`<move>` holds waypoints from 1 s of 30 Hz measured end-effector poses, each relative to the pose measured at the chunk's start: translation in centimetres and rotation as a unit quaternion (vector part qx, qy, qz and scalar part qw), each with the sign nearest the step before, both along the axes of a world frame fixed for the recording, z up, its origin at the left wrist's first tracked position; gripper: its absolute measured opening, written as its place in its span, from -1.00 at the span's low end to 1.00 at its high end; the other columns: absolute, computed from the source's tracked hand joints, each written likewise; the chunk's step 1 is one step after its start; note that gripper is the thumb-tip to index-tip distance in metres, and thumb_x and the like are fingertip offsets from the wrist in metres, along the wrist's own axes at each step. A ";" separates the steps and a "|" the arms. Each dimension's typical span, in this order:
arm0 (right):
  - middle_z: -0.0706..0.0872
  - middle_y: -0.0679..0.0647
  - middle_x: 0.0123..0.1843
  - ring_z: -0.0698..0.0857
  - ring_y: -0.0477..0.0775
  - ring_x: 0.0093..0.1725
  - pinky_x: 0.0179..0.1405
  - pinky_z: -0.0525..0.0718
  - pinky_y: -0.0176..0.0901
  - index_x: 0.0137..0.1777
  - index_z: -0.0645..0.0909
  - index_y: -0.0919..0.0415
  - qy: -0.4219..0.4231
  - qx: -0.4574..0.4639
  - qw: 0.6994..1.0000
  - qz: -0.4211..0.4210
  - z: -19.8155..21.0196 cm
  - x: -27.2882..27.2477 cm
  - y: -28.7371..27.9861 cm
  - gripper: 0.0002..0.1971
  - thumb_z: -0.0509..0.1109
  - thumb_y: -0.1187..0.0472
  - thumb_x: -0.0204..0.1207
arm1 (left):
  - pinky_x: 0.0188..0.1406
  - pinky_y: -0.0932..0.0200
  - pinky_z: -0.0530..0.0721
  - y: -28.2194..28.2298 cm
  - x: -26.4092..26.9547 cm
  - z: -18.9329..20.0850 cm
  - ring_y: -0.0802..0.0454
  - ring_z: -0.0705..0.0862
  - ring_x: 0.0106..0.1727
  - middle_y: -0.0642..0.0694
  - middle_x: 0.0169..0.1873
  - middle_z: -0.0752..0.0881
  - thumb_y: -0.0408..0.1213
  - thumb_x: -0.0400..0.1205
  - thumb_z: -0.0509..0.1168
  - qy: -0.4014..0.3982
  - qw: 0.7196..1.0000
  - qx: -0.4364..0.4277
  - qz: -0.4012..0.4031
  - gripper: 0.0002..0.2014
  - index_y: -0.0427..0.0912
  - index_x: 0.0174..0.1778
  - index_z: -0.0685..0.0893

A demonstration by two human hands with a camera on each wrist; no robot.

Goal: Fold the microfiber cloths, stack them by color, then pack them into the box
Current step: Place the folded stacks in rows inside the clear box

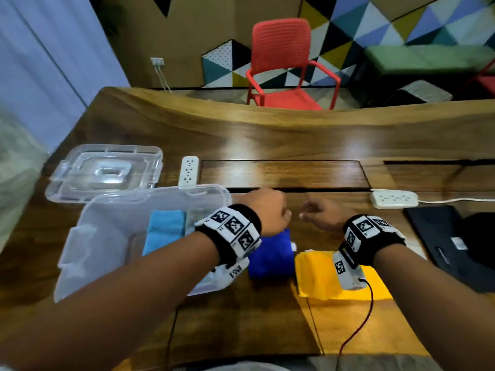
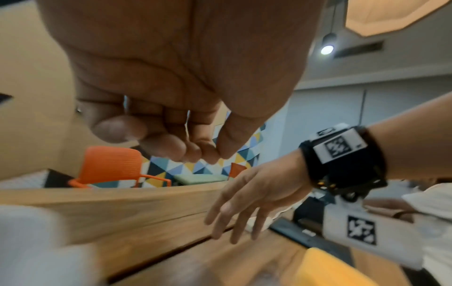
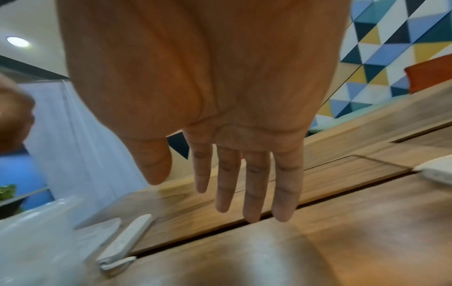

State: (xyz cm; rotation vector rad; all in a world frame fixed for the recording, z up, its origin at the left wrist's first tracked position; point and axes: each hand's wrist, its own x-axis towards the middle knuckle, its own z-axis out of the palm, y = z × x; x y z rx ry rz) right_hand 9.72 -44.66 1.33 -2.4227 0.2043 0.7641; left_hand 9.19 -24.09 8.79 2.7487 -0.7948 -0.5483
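A clear plastic box stands open at the left with a folded light blue cloth inside. A folded dark blue cloth lies on the table just right of the box, partly under my left wrist. A folded yellow cloth lies beside it, under my right wrist. My left hand hovers above the dark blue cloth with its fingers curled in, holding nothing. My right hand hovers close beside it, its fingers straight and empty.
The box lid lies behind the box. White power strips sit on the wooden table, with a recessed panel between them. Black fabric items lie at the right. A red chair stands beyond the far edge.
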 end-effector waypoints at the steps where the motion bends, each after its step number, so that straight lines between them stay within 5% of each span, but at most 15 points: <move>1: 0.65 0.03 0.29 0.62 0.11 0.35 0.19 0.48 -0.21 0.44 0.55 0.20 0.018 -0.017 1.000 -0.004 -0.3 -0.8 -1.9 -0.59 0.43 0.09 0.65 | -0.19 0.08 0.65 -2.5 -0.5 -0.6 -0.14 0.68 -0.14 -0.13 -0.20 0.72 -0.05 0.70 0.18 0.032 0.999 -0.009 -0.020 -0.73 -0.15 -0.09 0.67; 4: 0.67 -0.11 0.22 0.66 0.10 0.32 0.23 0.55 -0.15 0.30 0.61 0.04 0.048 -0.023 0.998 -0.043 -2.1 -4.2 -7.7 -0.49 0.60 -0.05 0.38 | -0.12 0.12 0.52 -8.5 -1.4 -4.0 -0.18 0.66 0.12 -0.20 0.08 0.72 0.02 0.70 0.25 0.126 0.990 0.006 -0.064 -0.65 -0.20 0.17 0.66; 6: 0.73 -0.10 0.27 0.68 0.12 0.34 0.34 0.62 0.05 0.31 0.63 -0.07 0.057 0.008 0.994 -0.090 -4.5 -6.4 -11.6 -0.29 0.62 -0.22 0.11 | 0.04 0.04 0.62 -11.6 -1.7 -7.3 -0.22 0.65 0.21 -0.24 0.19 0.69 0.15 0.64 0.29 0.150 0.984 0.043 -0.081 -0.48 -0.24 0.27 0.62; 9: 0.49 0.09 0.54 0.51 0.25 0.50 0.27 0.56 0.04 0.64 0.28 -0.01 0.095 0.007 0.981 -0.168 -6.3 -9.8 -14.5 0.08 0.69 -0.23 0.13 | 0.29 -0.13 0.59 -14.6 -2.1 -11.4 -0.26 0.57 0.35 -0.26 0.40 0.56 0.30 0.53 0.34 0.185 0.974 0.101 -0.082 -0.20 -0.26 0.49 0.45; 12: 0.45 0.11 0.54 0.56 0.36 0.37 0.01 0.73 0.24 0.66 0.08 -0.16 0.168 0.059 0.958 -0.224 -8.0 -12.3 -15.3 0.43 0.77 -0.30 -0.26 | 0.34 -0.11 0.53 -15.9 -2.2 -14.1 -0.26 0.51 0.44 -0.25 0.51 0.46 0.30 0.50 0.37 0.233 0.958 0.148 -0.073 -0.11 -0.21 0.60 0.32; 15: 0.49 0.12 0.50 0.58 0.35 0.34 0.16 0.72 0.37 0.64 0.09 -0.18 0.150 0.095 0.957 -0.228 -10.9 -13.0 -16.3 0.59 0.74 -0.42 -0.55 | 0.30 -0.12 0.58 -16.4 -2.9 -16.2 -0.24 0.57 0.36 -0.22 0.45 0.53 0.39 0.40 0.40 0.250 0.949 0.177 -0.068 -0.07 -0.13 0.56 0.37; 18: 0.54 0.09 0.45 0.58 0.31 0.35 0.29 0.64 0.33 0.60 0.22 -0.11 0.139 0.089 0.962 -0.219 -11.4 -12.8 -15.9 0.54 0.74 -0.39 -0.57 | 0.21 -0.09 0.62 -16.7 -3.7 -17.1 -0.21 0.64 0.24 -0.17 0.36 0.61 0.40 0.32 0.44 0.252 0.949 0.177 -0.065 -0.07 -0.07 0.50 0.43; 21: 0.65 0.04 0.33 0.64 0.26 0.27 0.28 0.64 0.31 0.40 0.46 -0.06 0.158 0.100 0.959 -0.212 -11.5 -12.5 -15.8 0.13 0.81 -0.14 -0.29 | 0.20 -0.18 0.65 -16.9 -3.9 -17.2 -0.24 0.65 0.23 -0.13 0.38 0.60 0.39 0.21 0.49 0.282 0.943 0.170 -0.055 0.02 0.00 0.55 0.37; 25: 0.82 0.06 0.12 0.75 0.27 0.14 0.23 0.68 0.37 0.18 0.72 -0.01 0.153 0.125 0.967 -0.162 -12.7 -11.5 -17.0 0.02 0.78 -0.12 -0.51 | 0.12 -0.11 0.67 -17.2 -4.5 -17.2 -0.21 0.65 0.15 -0.15 0.30 0.62 0.39 0.20 0.49 0.307 0.939 0.150 -0.034 -0.01 -0.04 0.50 0.44; 30: 0.86 0.11 -0.05 0.78 0.30 0.04 0.16 0.71 0.39 -0.07 0.80 0.00 0.097 0.150 0.973 -0.143 -6.5 -8.6 -17.7 -0.34 0.69 0.04 -0.33 | 0.20 -0.13 0.66 -17.4 -4.0 -15.3 -0.16 0.66 0.13 -0.10 0.28 0.65 0.35 0.13 0.51 0.360 0.931 0.035 0.039 -0.03 0.06 0.46 0.45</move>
